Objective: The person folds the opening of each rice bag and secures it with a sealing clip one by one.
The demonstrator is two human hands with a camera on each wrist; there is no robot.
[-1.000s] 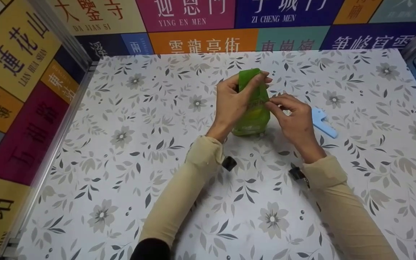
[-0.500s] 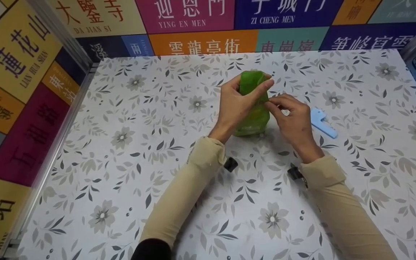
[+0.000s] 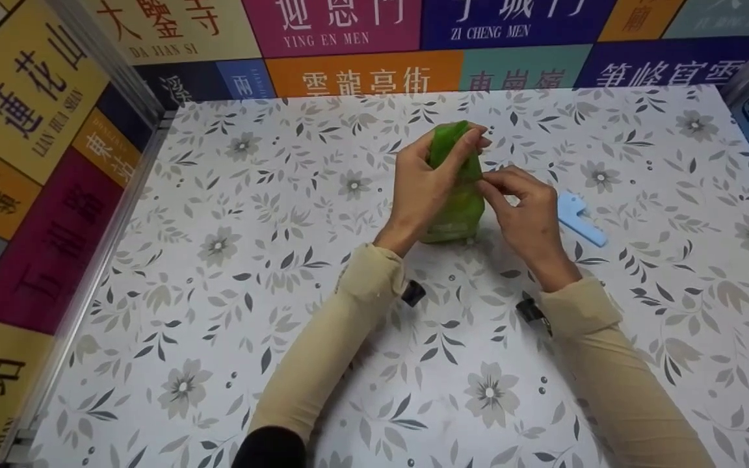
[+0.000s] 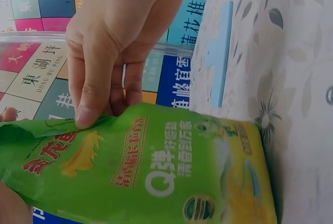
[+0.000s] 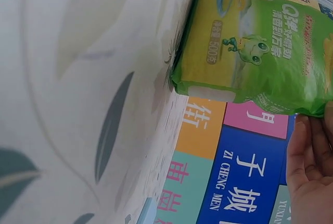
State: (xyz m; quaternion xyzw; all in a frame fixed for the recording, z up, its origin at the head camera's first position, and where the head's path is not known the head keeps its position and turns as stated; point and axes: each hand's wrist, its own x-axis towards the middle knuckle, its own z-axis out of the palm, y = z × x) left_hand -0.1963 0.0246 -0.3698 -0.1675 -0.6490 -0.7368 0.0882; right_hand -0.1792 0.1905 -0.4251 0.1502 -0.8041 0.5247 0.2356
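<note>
A green and yellow plastic bag (image 3: 456, 211) with printed lettering and a frog figure stands upright on the table. My left hand (image 3: 423, 179) grips its upper part, thumb across the near side and fingertips showing behind. My right hand (image 3: 527, 211) pinches the bag's right edge between thumb and fingertips, below the top. In the left wrist view, the bag (image 4: 156, 166) has a folded, creased top, and the right hand (image 4: 122, 31) holds its edge. The bag's base (image 5: 205, 91) meets the table in the right wrist view. The left palm hides part of the bag.
Just right of my right hand lies a flat light blue plastic piece (image 3: 581, 221), a long strip with a shaped tab. The table (image 3: 283, 390) wears a white floral cover. Panels with colourful signs (image 3: 361, 75) rise along its back and sides.
My left thumb lifts slightly off the bag's top half a second ago, then presses down again, and the top looks more pinched. The right hand stays at the edge, almost still.
</note>
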